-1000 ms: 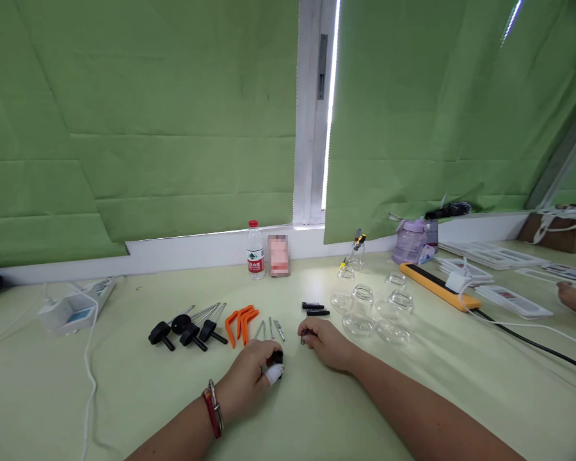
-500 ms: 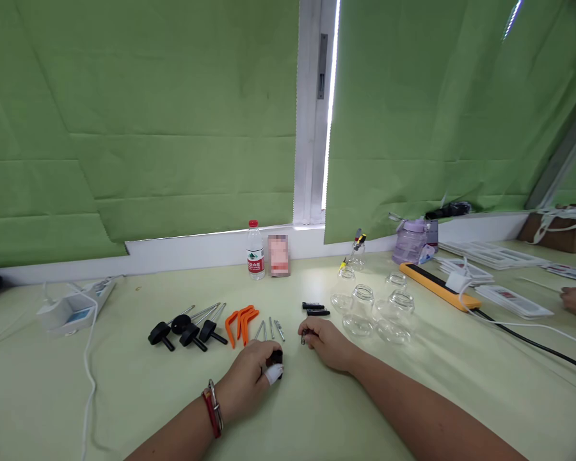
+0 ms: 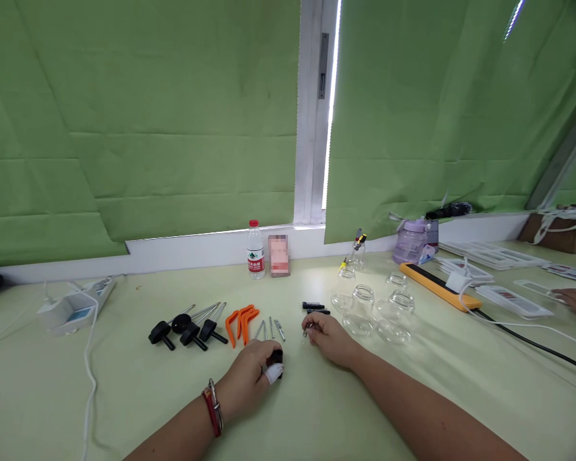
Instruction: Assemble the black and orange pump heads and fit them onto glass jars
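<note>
On the table (image 3: 317, 422), hands (image 3: 330, 339) hold parts (image 3: 277, 358); the rear jar (image 3: 359, 261) contains tools (image 3: 361, 239).

Head-worn view from behind the hands (image 3: 247, 378), forward and down across the table (image 3: 134, 384) toward green blinds (image 3: 196, 115).

Rods (image 3: 271, 328) lie right of hooks (image 3: 248, 319); jars (image 3: 362, 315) stand farther right.

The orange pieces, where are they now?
In the head view, left of centre, the orange pieces lie on the table between the black knobs and the metal pins, beyond the left hand.
</note>
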`<state>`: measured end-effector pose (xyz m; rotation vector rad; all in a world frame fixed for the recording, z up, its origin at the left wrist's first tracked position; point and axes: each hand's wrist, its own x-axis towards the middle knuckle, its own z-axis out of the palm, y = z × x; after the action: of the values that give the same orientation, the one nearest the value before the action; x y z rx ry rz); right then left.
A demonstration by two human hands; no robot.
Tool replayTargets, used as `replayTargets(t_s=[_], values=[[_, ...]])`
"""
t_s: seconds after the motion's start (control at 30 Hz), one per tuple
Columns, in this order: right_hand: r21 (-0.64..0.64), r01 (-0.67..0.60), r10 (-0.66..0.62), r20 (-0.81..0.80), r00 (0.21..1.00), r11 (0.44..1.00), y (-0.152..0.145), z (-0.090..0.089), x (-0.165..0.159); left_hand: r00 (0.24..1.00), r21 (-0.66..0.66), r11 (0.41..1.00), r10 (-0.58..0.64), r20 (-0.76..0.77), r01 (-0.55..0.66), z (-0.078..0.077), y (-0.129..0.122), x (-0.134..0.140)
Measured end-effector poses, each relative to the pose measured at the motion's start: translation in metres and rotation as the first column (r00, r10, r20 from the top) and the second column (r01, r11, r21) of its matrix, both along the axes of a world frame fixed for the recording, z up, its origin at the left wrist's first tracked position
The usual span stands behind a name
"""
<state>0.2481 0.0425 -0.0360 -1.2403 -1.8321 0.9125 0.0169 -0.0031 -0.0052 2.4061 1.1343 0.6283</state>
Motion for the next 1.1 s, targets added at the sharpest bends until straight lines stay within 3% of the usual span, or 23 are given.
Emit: replayTargets(t_s=[0.2, 0.43, 0.73, 1.1], values=[[0.05, 0.138, -0.145, 0.166, 0.976, 0.989, 0.007, -0.005, 0.01, 1.0, -0.009, 1.0, 0.0, 0.002, 0.001, 0.001, 0.0, 0.0], [0.088, 0.132, -0.156, 0.399, 0.903, 0.987, -0.005, 0.003, 0.007, 1.0, 0.001, 1.0, -0.001, -0.003, 0.001, 0.001, 0.0, 0.0], [0.273, 0.018, -0.128, 0.393, 0.911, 0.962, -0.013, 0.006, -0.001, 1.0, -0.012, 1.0, 0.0, 0.018, 0.0, -0.001, 0.001, -0.001], [0.263, -0.067, -0.049, 0.409, 0.911, 0.963, -0.013, 0.003, -0.005, 1.0, -0.006, 1.0, 0.002, 0.016, -0.002, 0.001, 0.0, 0.001]])
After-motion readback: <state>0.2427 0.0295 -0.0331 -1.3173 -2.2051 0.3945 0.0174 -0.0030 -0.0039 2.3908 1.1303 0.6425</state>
